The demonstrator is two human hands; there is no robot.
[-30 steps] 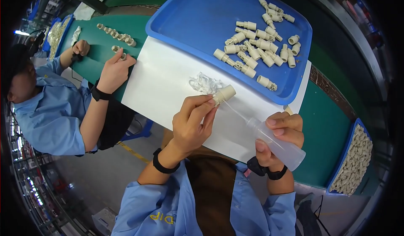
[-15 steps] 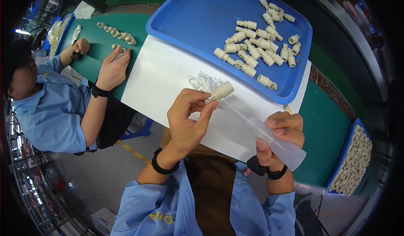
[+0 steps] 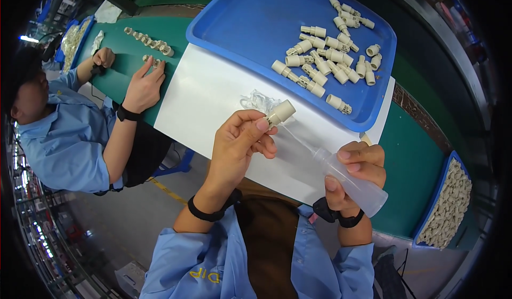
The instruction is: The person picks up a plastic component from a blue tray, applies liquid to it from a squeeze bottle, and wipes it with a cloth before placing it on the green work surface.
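Observation:
Between thumb and fingers, my left hand [image 3: 237,142] pinches a cream plastic fitting [image 3: 281,112], its wide smooth end pointing up and to the right. My right hand [image 3: 360,174] grips a translucent squeeze bottle [image 3: 354,184], tilted so that its thin nozzle runs up toward the fitting. The nozzle's tip is close to the fitting; whether they touch I cannot tell. Beneath both hands lies a white sheet [image 3: 200,99]. A crumpled clear plastic wad [image 3: 257,100] rests on it, just behind the fitting.
Beyond the sheet stands a blue tray [image 3: 240,19] with several similar fittings [image 3: 330,56]. At right, a blue bin holds many small cream parts [image 3: 445,205]. On the left, a co-worker's hand [image 3: 145,88] touches a fitting beside a row of fittings [image 3: 149,41] on the green table [image 3: 120,78].
My left hand has turned the fitting, and its thumb now lies across the fitting's narrow end. My right hand and the bottle have stayed in place.

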